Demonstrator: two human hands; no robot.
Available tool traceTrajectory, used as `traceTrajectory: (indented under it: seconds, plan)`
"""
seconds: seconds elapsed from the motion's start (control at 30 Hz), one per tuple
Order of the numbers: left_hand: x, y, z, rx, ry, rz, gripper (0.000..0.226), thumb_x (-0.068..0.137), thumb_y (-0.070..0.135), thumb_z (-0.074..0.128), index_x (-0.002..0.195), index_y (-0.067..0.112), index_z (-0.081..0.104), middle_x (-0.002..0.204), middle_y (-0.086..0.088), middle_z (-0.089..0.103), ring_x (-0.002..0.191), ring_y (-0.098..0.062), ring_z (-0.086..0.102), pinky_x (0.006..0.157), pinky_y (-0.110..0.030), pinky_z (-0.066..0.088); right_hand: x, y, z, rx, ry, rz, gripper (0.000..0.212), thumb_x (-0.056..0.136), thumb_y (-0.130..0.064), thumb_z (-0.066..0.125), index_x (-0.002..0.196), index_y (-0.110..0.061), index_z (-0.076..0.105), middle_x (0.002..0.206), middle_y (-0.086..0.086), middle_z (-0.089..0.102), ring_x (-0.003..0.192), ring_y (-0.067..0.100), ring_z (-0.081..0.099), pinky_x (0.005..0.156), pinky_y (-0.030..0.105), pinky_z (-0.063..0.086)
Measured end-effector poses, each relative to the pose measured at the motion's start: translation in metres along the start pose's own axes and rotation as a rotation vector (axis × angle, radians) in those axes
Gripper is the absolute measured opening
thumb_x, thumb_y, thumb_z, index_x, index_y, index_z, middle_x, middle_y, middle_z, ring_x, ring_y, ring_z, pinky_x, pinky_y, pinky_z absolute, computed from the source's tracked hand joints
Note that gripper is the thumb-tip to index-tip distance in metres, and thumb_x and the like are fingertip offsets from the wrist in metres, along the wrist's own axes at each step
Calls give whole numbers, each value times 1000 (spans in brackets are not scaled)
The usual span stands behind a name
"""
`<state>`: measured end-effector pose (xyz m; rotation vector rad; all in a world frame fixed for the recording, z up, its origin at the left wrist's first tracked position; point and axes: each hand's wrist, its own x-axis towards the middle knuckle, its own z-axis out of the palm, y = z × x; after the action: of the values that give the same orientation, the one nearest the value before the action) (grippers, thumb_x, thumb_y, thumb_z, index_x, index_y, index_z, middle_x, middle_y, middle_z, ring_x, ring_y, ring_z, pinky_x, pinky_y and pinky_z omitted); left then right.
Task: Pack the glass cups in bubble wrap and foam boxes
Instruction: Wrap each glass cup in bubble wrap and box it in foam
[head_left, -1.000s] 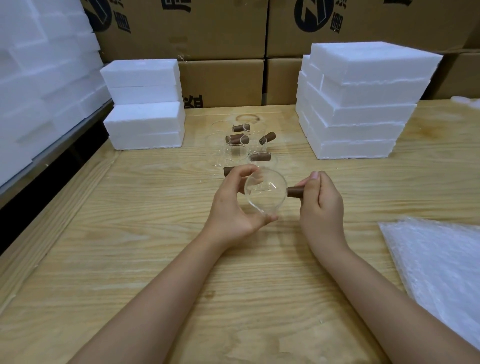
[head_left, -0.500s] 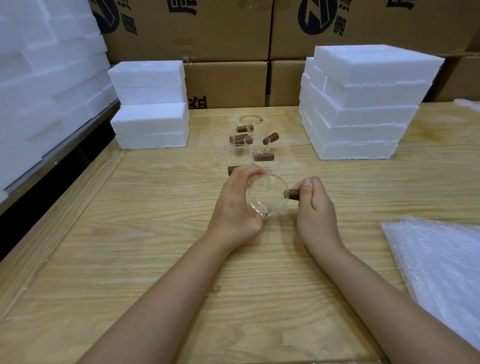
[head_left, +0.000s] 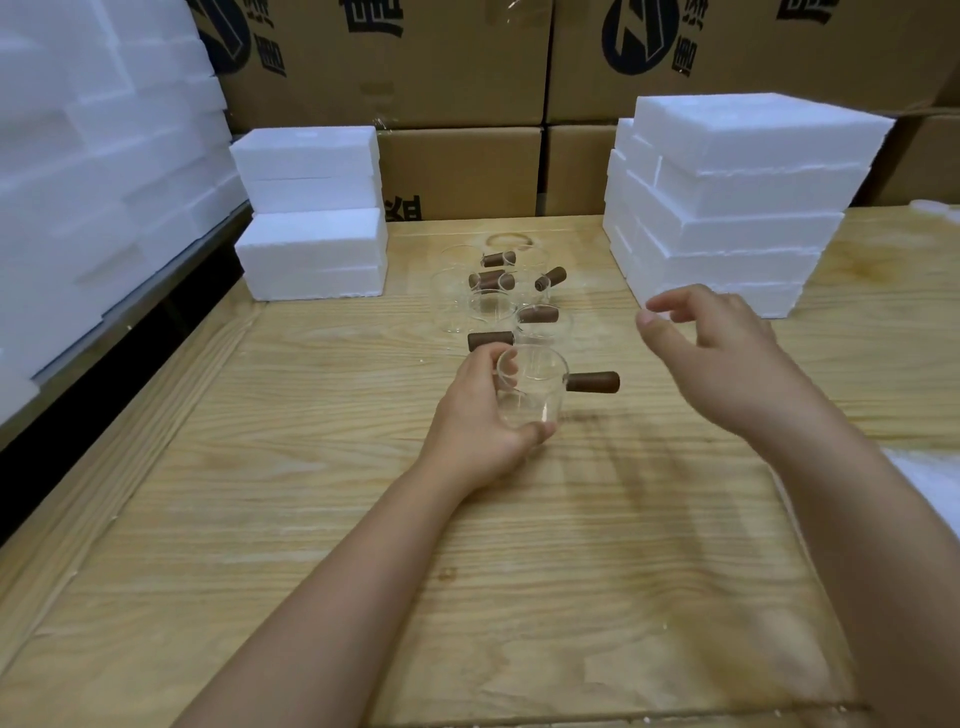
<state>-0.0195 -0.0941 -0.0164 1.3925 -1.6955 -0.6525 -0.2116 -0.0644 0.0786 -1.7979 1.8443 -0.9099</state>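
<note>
A clear glass cup (head_left: 540, 387), round and thin-walled, is held just above the wooden table (head_left: 519, 571), near the middle of it. A short brown cylindrical handle (head_left: 593, 382), matt and wood-like, juts from its side toward the right. The cup is gripped by the left hand (head_left: 475, 421), with fingers curled round the far wall and the thumb hooked under the near edge. The right hand (head_left: 727, 358) is raised to the right of the handle and clear of it, with fingers loosely spread and nothing held; its outline is blurred.

Just behind the cup, a cluster of similar cups (head_left: 493, 304) with brown handles is seen on the pale, strongly grained tabletop. Two stacks of white foam boxes are set further back: a low stack on the left (head_left: 311, 213) and a taller one on the right (head_left: 727, 208), both blocky, with a grainy surface. A whitish edge of bubble wrap (head_left: 940, 483) is shown at the right border. Printed cardboard cartons (head_left: 457, 67) are lined up behind the table.

Half a second earlier the handle was pinched by the right hand; it has since been released and the hand lifted away, while the cup has been turned upright in the left.
</note>
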Motion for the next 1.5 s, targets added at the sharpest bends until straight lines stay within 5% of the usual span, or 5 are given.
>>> traceTrajectory:
  seconds: [0.3, 0.73, 0.97, 1.2, 1.5]
  plan:
    - [2, 0, 1, 64, -47, -36, 81, 65, 30, 85, 133, 26, 43, 126, 7, 53, 102, -8, 55, 89, -24, 41, 19, 74, -54, -460, 393, 168, 38, 86, -47, 40, 107, -17, 51, 108, 18, 53, 105, 43, 48, 88, 51, 44]
    - [0, 3, 0, 62, -76, -17, 83, 67, 29, 85, 137, 23, 41, 131, 7, 49, 108, -8, 55, 100, -27, 42, 16, 142, -69, -409, -323, 519, 16, 87, -12, 53, 89, -17, 68, 90, 16, 64, 76, 34, 65, 54, 34, 55]
    - [0, 3, 1, 58, -80, -9, 85, 67, 30, 85, 140, 23, 40, 132, 7, 49, 108, -8, 56, 101, -30, 43, -10, 160, -71, -388, -467, 231, 76, 44, -81, 72, 110, -80, 36, 117, -31, 51, 109, -1, 52, 86, 22, 46]
    - [1, 1, 2, 49, -81, -5, 85, 67, 30, 84, 139, 24, 40, 133, 7, 49, 109, -10, 56, 101, -30, 43, -27, 209, -47, -739, -241, 272, 145, 24, -102, 50, 145, -48, -9, 155, 2, 24, 138, 32, 28, 106, 52, 35]
    - [2, 2, 1, 54, -88, -7, 82, 68, 29, 84, 138, 24, 41, 132, 6, 49, 102, -6, 53, 97, -27, 43, 4, 157, -37, -674, 59, 27, 36, 84, -19, 64, 114, -2, 54, 68, 13, 60, 64, 36, 58, 58, 42, 44]
